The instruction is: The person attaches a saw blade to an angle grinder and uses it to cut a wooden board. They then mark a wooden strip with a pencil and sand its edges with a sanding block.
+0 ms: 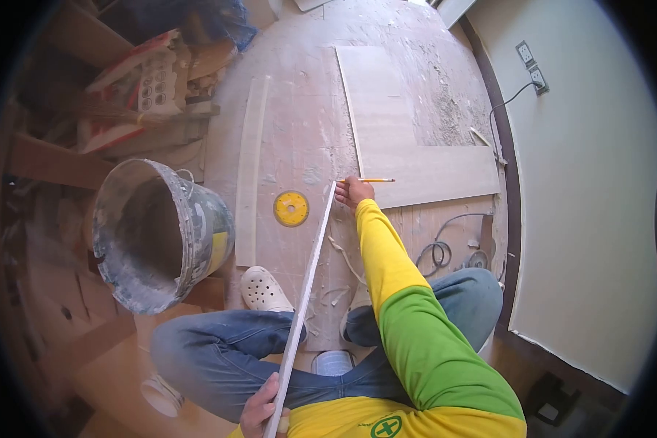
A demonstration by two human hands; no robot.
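Note:
A long, narrow white strip [306,285] slants from my lap up to the middle of the floor. My left hand [260,405] is closed around its near end, close to my body. At the far end, my right hand [355,191] has its fingertips right at the strip and grips a yellow pencil [378,180], which points right. Just beyond that hand lies a pale L-shaped tile [431,171], overlapped by the pencil in this view. A round yellow cutting disc [291,209] rests on the floor to the left of the strip.
A plaster-stained bucket [210,233] stands at left, before a pile of boxes and boards [153,87]. Another narrow pale strip [252,168] lies on the floor. At right, a cable [439,252] coils near a disc tool [477,260], beside a wall with sockets [536,77].

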